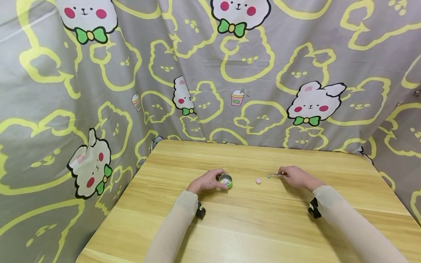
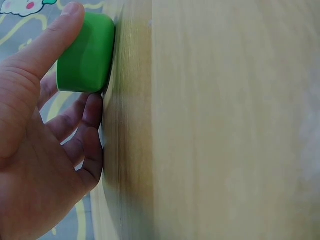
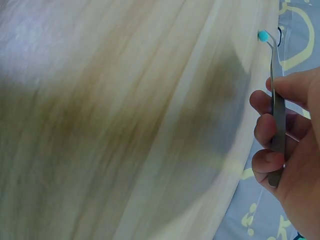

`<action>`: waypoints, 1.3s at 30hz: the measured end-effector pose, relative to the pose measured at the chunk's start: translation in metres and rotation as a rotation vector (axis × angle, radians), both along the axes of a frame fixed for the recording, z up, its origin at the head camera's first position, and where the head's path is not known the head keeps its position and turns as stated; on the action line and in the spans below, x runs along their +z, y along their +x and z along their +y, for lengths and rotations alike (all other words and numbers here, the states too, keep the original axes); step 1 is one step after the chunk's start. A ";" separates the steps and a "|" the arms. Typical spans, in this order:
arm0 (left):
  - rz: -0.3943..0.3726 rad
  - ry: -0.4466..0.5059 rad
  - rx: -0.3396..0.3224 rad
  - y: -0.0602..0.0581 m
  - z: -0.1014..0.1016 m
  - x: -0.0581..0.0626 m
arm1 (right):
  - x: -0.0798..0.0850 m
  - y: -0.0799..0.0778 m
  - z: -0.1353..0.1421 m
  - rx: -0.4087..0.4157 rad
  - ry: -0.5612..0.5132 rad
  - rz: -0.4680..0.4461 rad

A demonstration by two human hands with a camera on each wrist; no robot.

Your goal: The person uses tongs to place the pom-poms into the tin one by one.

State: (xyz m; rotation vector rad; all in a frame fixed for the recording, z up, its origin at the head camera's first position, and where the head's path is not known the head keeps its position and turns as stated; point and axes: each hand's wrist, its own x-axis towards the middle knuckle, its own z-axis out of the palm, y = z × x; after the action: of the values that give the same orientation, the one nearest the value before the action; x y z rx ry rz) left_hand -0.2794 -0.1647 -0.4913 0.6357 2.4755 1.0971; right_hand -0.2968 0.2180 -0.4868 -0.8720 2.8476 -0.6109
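Observation:
With thumb and fingers my left hand [image 1: 210,180] grips a small green tin [image 1: 226,181] on the table; its open top shows a silvery inside with something colourful at the bottom. The tin's smooth green side [image 2: 87,52] fills the space by the thumb in the left wrist view. My right hand [image 1: 297,176] holds metal tweezers [image 3: 278,120] with a bent tip. At that tip is a small teal bead-like piece [image 3: 263,36], low over the wood. A small pink round piece [image 1: 258,181] lies between the tin and the tweezers.
The wooden table [image 1: 250,226] runs back to a grey curtain [image 1: 204,65] with yellow outlines and cartoon rabbits, which hangs behind it and along its left side. A dark wrist camera [image 1: 200,210] sits on the left sleeve, another [image 1: 314,208] on the right.

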 end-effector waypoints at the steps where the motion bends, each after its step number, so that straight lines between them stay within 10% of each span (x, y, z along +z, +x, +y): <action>1: 0.001 -0.002 0.000 0.000 0.000 0.000 | 0.000 0.001 0.000 0.003 0.001 0.002; 39: 0.029 -0.022 -0.023 -0.001 0.000 -0.002 | 0.016 0.013 -0.017 0.147 -0.039 0.126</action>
State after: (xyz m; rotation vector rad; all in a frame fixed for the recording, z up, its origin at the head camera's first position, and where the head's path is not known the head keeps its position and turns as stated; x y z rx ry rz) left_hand -0.2807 -0.1644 -0.4935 0.6764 2.4951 1.0582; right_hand -0.2842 0.2012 -0.4711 -1.1529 2.8550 -0.6164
